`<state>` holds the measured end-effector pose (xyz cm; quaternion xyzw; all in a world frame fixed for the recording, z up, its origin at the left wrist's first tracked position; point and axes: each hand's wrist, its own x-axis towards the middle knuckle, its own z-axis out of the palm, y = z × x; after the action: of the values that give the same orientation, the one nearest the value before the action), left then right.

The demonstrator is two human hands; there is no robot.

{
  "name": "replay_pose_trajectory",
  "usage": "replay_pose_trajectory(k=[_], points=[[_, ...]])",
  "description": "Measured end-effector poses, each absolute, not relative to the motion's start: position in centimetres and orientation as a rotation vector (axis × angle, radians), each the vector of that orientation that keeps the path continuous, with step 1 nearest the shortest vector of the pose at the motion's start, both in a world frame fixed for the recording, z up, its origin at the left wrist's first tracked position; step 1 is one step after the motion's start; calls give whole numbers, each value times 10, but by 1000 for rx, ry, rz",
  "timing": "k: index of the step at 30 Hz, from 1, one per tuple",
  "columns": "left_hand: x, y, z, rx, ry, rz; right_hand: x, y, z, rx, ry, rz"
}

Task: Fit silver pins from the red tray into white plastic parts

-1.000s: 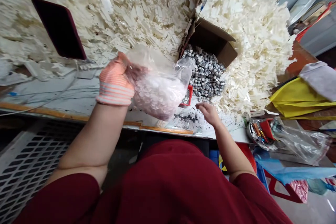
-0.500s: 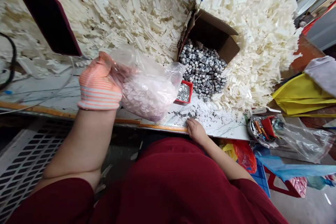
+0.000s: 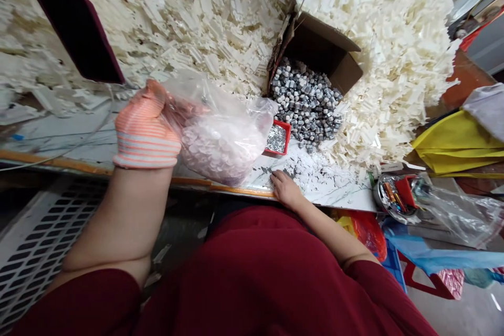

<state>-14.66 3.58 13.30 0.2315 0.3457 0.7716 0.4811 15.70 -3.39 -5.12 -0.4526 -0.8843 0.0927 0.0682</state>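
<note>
My left hand, in an orange-striped glove, is closed on the gathered side of a clear plastic bag. Small pale translucent discs fill the bag, which rests at the table's front edge. Bare, my right hand lies on the marble-patterned tabletop, its fingers slightly spread and pointing left; whether anything is under the fingertips cannot be made out. Between the bag and a heap of small grey-and-white cylinders sits a red tray of tiny metal pins.
A tipped cardboard box holds part of the cylinder heap. Cream plastic strips are piled behind and right. A dark phone stands at left. On the right is a metal bowl of tools; white flakes lie scattered.
My right hand has slid a little left along the table edge, over the spot where small bits lay. My left hand keeps its grip on the bag, nearly unmoved.
</note>
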Motion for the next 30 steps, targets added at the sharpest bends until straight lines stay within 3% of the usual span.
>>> replay_pose_trajectory(k=[21, 25, 30], points=[[-125, 37, 144, 543, 1033, 1946, 163, -37, -40, -1637, -2462, 244], [-124, 36, 138, 630, 1013, 1978, 172, -44, -44, -1478, -2496, 307], [-121, 35, 137, 607, 1027, 2059, 230, -51, -37, -1715, -2061, -25]])
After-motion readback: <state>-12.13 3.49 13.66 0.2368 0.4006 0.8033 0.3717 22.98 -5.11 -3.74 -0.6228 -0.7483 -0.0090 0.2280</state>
